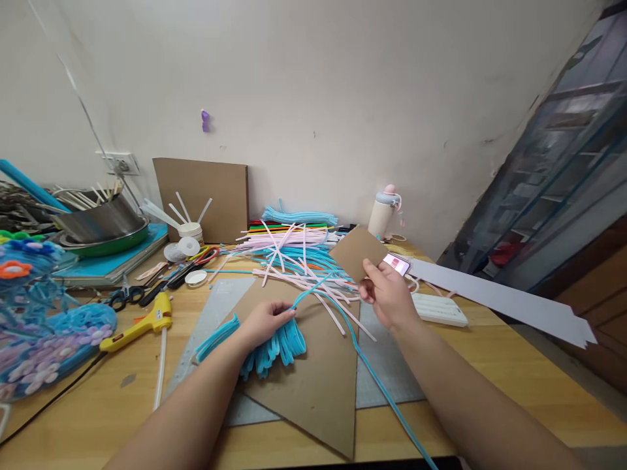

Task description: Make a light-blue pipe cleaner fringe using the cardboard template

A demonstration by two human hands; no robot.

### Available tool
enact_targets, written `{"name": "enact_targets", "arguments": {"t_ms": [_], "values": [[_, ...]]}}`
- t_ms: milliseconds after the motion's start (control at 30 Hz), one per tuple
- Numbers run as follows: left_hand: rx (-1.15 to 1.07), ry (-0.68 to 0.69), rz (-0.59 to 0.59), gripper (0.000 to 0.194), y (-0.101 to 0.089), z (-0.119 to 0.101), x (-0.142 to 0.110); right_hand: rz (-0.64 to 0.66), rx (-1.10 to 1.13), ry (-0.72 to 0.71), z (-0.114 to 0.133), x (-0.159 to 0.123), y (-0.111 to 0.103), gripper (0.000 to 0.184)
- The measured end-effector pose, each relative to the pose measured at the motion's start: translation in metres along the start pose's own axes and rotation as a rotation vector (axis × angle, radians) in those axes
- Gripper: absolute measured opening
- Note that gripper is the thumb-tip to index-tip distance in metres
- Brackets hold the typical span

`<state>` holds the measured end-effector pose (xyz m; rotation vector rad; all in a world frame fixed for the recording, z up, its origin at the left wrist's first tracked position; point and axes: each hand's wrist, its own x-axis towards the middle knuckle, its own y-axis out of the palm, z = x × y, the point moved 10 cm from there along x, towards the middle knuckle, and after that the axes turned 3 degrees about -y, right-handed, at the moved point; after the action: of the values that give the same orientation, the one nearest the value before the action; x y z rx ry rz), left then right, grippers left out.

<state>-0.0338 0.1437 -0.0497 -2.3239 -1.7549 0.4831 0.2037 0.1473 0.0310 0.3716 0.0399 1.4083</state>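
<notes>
Here's the pleated bundle of blue strips (292,343), over the big cardboard sheet (318,405) mid-desk, the left hand (267,324) closed around its top. Whether it rests on the sheet, I can't tell. The right hand (389,297) pinches a small cardboard square (356,251) between thumb and fingers. A long blue strand (365,365) runs from the left hand down to the desk's near edge; a brush of the right forearm could drag it and pull pleats loose. Let that left grip slacken and the folds may spring apart! Pink strips (337,320) lie close behind, likely to snag. Toward the desk's left side, a yellow glue gun (147,323); if hot, a careless reach risks a burn.
</notes>
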Motion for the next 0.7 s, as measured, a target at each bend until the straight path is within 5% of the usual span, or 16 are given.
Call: {"name": "enact_targets", "arguments": {"t_ms": [233, 400, 533, 700], "values": [[0.247, 0.087, -0.116, 0.039, -0.021, -0.026, -0.009, 0.390, -0.450, 0.028, -0.023, 0.043, 0.094, 0.037], [0.396, 0.085, -0.179, 0.038, -0.047, -0.046, -0.038, 0.448, -0.715, -0.024, -0.044, 0.059, 0.130, 0.041], [0.539, 0.067, -0.239, 0.039, -0.077, -0.037, -0.070, 0.599, -0.885, -0.164, -0.048, 0.028, 0.134, 0.033], [0.639, -0.156, -0.346, 0.059, -0.117, 0.012, -0.090, 0.960, -1.058, -0.252, -0.063, -0.032, 0.146, 0.029]]}}
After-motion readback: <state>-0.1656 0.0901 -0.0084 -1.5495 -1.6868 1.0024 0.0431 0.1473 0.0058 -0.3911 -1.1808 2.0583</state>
